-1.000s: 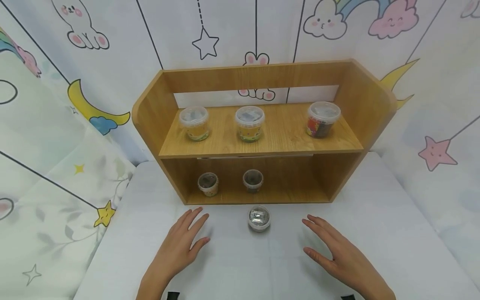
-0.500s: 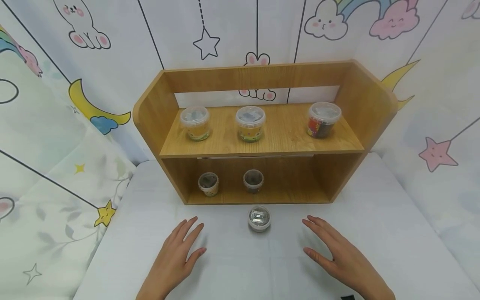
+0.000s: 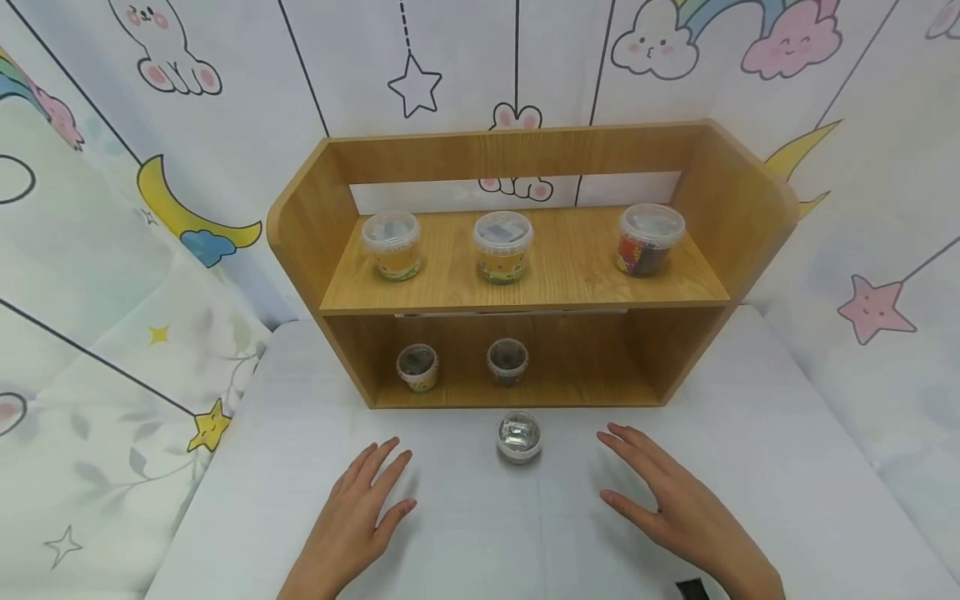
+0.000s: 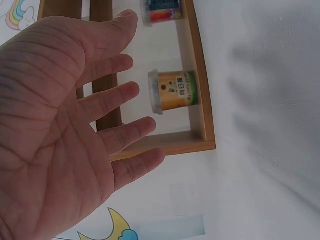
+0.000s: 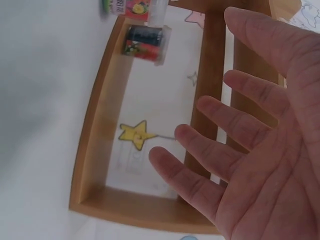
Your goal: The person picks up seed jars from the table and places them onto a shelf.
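Note:
A small lidded cup (image 3: 519, 437) with a shiny silvery top stands on the white table in front of a wooden shelf (image 3: 517, 156). To its left my left hand (image 3: 351, 525) hovers palm down with fingers spread, holding nothing. My right hand (image 3: 678, 517) is on the other side, fingers extended and thumb apart, also holding nothing. Two small cups sit on the lower shelf: a left one (image 3: 417, 368) and a middle one (image 3: 507, 363). In the left wrist view, one cup (image 4: 175, 91) shows an orange label with a green base; the right wrist view shows a red-and-dark cup (image 5: 144, 44).
On the upper shelf stand three larger clear-lidded cups: two yellowish ones, left (image 3: 393, 247) and middle (image 3: 503, 247), and a red-and-dark one (image 3: 649, 240) at right. Cartoon-printed cloth (image 3: 202, 333) hangs behind and at both sides. A black strap (image 3: 692, 590) shows near the right wrist.
My left hand has drawn back from the shelf toward the table's front. My right hand has shifted slightly left and forward. The cups have stayed where they were.

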Motion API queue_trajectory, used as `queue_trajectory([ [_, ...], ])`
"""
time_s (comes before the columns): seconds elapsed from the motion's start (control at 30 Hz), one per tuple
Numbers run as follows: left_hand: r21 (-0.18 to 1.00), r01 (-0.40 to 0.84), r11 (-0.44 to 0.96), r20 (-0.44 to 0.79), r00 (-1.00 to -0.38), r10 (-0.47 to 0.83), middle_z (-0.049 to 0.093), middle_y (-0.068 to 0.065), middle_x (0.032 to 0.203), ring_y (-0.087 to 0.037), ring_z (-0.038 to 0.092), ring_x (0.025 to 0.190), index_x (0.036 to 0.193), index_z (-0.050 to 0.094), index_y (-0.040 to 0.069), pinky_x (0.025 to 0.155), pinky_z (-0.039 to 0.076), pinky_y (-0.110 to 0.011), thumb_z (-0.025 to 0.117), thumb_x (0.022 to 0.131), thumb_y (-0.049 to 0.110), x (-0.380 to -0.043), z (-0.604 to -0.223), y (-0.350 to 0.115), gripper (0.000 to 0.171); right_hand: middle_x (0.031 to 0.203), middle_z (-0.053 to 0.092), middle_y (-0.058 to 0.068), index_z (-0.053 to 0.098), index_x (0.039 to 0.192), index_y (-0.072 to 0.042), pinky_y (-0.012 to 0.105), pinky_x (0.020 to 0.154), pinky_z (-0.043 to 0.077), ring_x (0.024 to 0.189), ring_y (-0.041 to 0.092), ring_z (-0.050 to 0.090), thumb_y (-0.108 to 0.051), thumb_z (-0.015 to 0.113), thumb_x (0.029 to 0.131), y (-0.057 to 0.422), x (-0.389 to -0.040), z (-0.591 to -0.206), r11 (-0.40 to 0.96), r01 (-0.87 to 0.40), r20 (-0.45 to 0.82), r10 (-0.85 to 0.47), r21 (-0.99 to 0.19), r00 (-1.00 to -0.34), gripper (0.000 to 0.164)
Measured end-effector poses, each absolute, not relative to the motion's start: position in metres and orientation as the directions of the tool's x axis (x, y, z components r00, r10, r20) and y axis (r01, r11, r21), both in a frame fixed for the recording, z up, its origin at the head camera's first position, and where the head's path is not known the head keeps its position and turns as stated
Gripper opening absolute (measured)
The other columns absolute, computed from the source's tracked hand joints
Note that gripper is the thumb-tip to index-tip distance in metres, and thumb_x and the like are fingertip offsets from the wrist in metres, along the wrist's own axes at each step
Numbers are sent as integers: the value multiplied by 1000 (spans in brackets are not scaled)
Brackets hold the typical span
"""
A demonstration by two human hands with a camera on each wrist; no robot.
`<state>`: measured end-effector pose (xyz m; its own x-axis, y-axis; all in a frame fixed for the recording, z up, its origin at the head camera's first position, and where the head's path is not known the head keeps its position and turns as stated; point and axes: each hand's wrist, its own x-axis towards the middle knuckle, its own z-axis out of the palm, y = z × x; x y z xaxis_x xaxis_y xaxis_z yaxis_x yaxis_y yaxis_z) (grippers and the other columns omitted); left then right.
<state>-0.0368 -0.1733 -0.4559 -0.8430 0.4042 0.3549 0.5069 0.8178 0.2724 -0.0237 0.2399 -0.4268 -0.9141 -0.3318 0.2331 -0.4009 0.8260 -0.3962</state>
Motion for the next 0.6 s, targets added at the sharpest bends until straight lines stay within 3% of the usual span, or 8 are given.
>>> queue_trajectory([
  [0.27,271,492,827,339,-853,396,50,-13,144,-43,45,129,135,60,11,96,44,-59,81,83,30,-36,-458,-173,59,151,42,-4,42,149,-33,49,101,45,137,19,41,-47,73,87,222,-49,-422,771,-429,170,-398,-471,-902,71],
  [0.6,266,492,829,344,-852,395,49,-12,145,-42,45,129,135,60,11,95,44,-60,81,83,30,-35,-457,-174,59,147,45,-9,42,149,-31,41,102,46,131,12,46,-43,74,88,196,-81,-427,655,-568,195,-554,-498,-809,71],
])
